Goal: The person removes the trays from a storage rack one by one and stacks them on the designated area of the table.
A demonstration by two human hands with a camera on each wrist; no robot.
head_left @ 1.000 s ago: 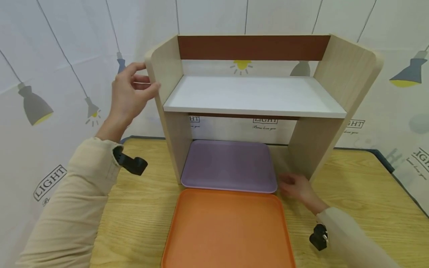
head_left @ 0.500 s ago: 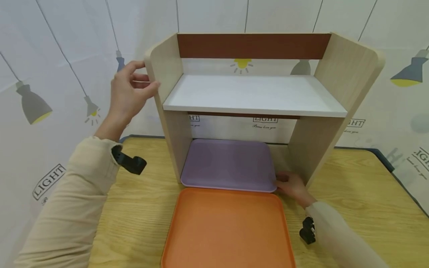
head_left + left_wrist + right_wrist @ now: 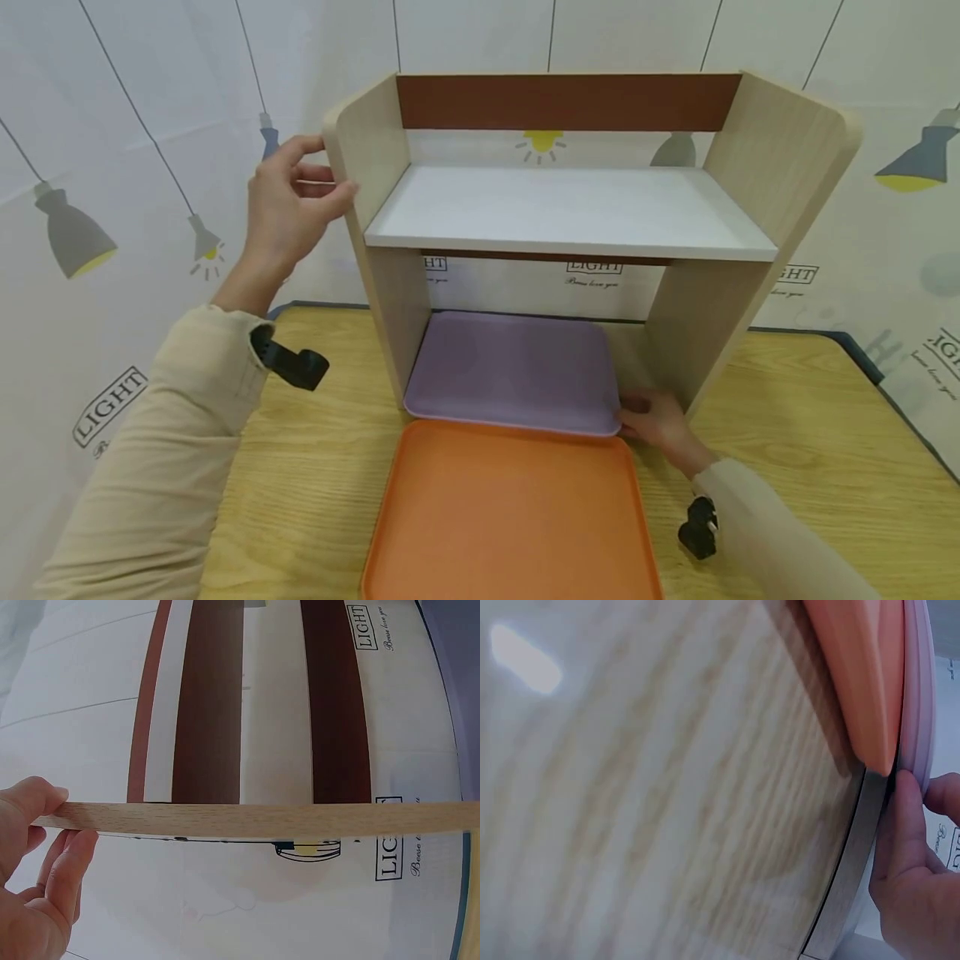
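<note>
A small wooden shelf unit point(image 3: 780, 158) stands on the table, with a white middle board point(image 3: 570, 208). My left hand point(image 3: 285, 204) holds the front edge of its left side panel point(image 3: 247, 819) near the top, thumb on one face and fingers on the other. Under the white board lies a purple tray point(image 3: 510, 367), against the left panel. Its front right corner is pinched by my right hand point(image 3: 663, 427), thumb and fingers around the rim point(image 3: 917, 697) in the right wrist view. An orange tray point(image 3: 510, 517) lies right in front of the purple one.
Bare wood of the table point(image 3: 300, 483) shows on both sides of the trays. A brown back rail point(image 3: 570, 102) crosses the top of the shelf. A printed cloth point(image 3: 480, 37) hangs behind. The right side panel point(image 3: 693, 333) is close beside my right hand.
My right hand has moved left from beside the purple tray onto its front right corner. That corner has shifted slightly toward me. My left hand stays on the panel.
</note>
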